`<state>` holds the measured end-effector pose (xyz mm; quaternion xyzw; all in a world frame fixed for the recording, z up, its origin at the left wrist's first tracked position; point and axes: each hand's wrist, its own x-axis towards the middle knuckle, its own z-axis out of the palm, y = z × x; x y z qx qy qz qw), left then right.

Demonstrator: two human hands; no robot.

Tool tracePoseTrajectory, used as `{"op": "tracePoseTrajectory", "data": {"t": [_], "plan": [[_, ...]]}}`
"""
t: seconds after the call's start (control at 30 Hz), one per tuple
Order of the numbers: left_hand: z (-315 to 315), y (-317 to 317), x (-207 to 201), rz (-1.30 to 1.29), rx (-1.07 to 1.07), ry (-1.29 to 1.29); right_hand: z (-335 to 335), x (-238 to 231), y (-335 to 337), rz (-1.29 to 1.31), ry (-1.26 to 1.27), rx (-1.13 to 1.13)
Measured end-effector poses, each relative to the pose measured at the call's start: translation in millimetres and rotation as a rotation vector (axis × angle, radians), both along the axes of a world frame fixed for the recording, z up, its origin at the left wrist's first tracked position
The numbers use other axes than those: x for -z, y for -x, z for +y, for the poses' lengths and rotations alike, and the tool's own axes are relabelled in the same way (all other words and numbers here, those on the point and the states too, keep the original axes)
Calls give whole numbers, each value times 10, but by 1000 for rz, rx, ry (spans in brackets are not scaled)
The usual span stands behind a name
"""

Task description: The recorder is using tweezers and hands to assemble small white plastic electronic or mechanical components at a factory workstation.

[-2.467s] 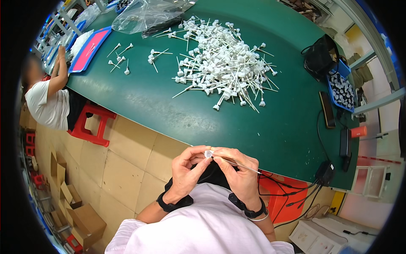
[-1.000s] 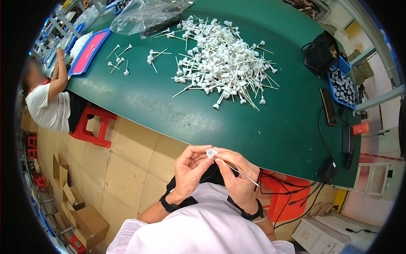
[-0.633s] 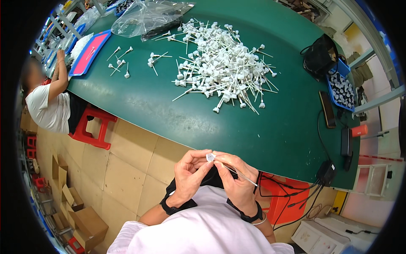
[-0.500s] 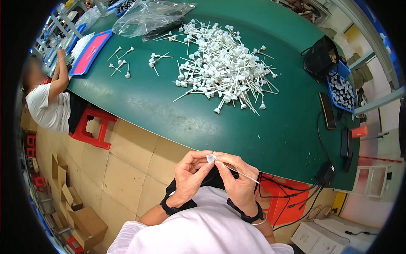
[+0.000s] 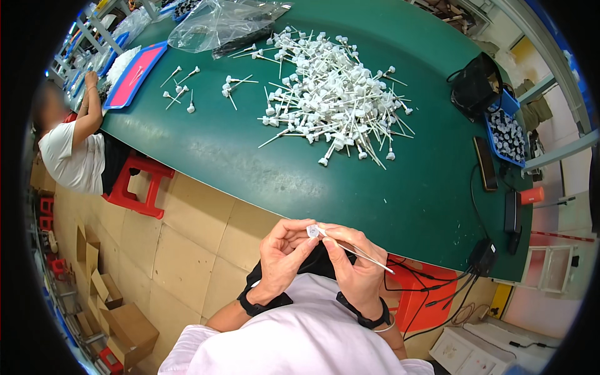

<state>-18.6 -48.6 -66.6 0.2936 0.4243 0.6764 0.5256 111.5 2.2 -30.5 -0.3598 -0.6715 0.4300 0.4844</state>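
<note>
At the table's near edge I hold a white plastic piece with a long thin tube, like a pump head (image 5: 313, 232), between both hands. My left hand (image 5: 279, 257) is closed, its thumb and fingertips pinching the white head from the left. My right hand (image 5: 357, 265) is closed too, gripping just behind the head; the tube slants down to the right across its fingers. Beyond my hands a large heap of similar pump heads (image 5: 340, 94) lies on the green table (image 5: 250, 162). Several more lie apart from the heap to its left.
A clear plastic bag (image 5: 219, 25) and a pink-and-blue tray (image 5: 134, 76) lie far left, near a seated person (image 5: 72, 147). To the right are a black bag (image 5: 475, 84), a blue bin of small parts (image 5: 505, 134), a phone (image 5: 484, 164) and cables. A red stool (image 5: 425, 297) stands below.
The tube has shifted slightly to the right and shows more of its length. The head has turned a little, showing more of its round face. Both hands keep their grip.
</note>
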Motion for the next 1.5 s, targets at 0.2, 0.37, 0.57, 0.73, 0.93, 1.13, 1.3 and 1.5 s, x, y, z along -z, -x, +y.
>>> {"op": "tracePoseTrajectory", "data": {"t": [0.2,0.37,0.57,0.73,0.93,1.13,1.3,1.5], "plan": [[-10,-7,18,1,-7,-2,-1,-12,6,-19,-4,-10],[-4,-35,18,24,-17,7,-2,-9,5,-21,-2,-9],[5,-42,-34,-19,-10,25,-19,21,-7,25,17,17],[9,-27,-30,-13,7,16,-25,36,-13,92,39,-1],[2,-43,-17,-37,5,36,-19,20,-31,25,-15,-16],[-4,-54,-28,-59,-2,33,-19,-12,-21,-27,-106,-13],[-2,-61,-33,-32,-13,39,-47,-1,-19,-20,-85,23],[8,-62,-63,-45,-9,33,-62,53,-32,122,58,7]]}}
